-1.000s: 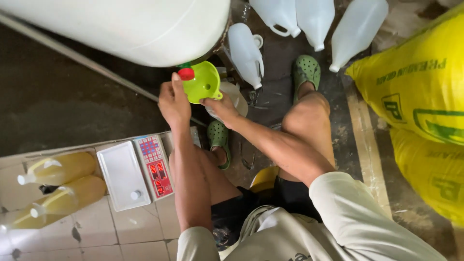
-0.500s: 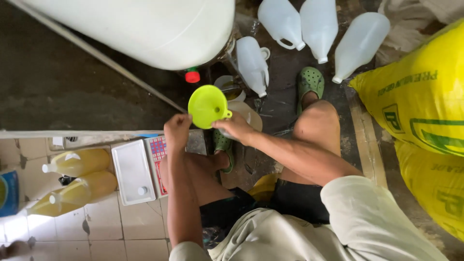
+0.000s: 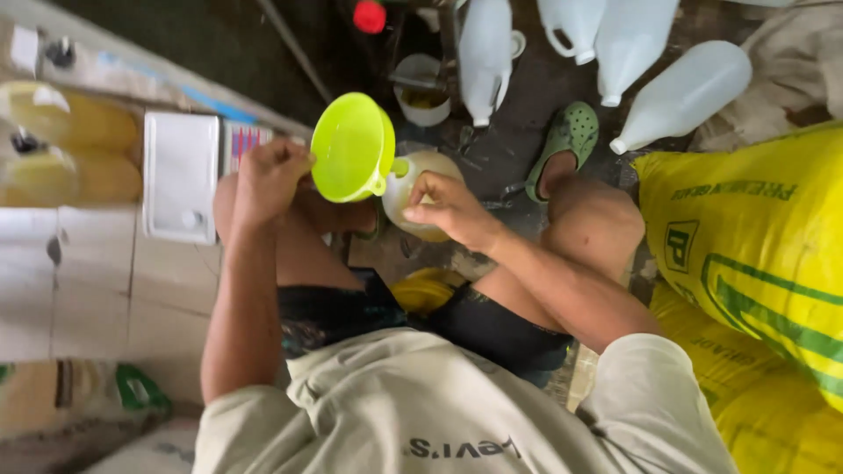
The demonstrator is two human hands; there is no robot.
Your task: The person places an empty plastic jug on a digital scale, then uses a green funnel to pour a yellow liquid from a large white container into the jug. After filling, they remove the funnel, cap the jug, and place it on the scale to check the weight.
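L hand grips the rim of a lime-green funnel, tilted, empty as far as shows. R hand, fingers closed, rests on top of a pale jug w/ yellowish liquid, just at the funnel's 4 o'clock. At 12 from the jug: small white cup w/ yellow dregs. Farther, 12–2 o'clock: white jugs, contents can't tell. At 9 o'clock: yellow-filled bottles.

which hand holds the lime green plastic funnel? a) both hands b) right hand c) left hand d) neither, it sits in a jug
c: the left hand grips the lime green plastic funnel by its rim, while the right hand rests on the pale round jug below.
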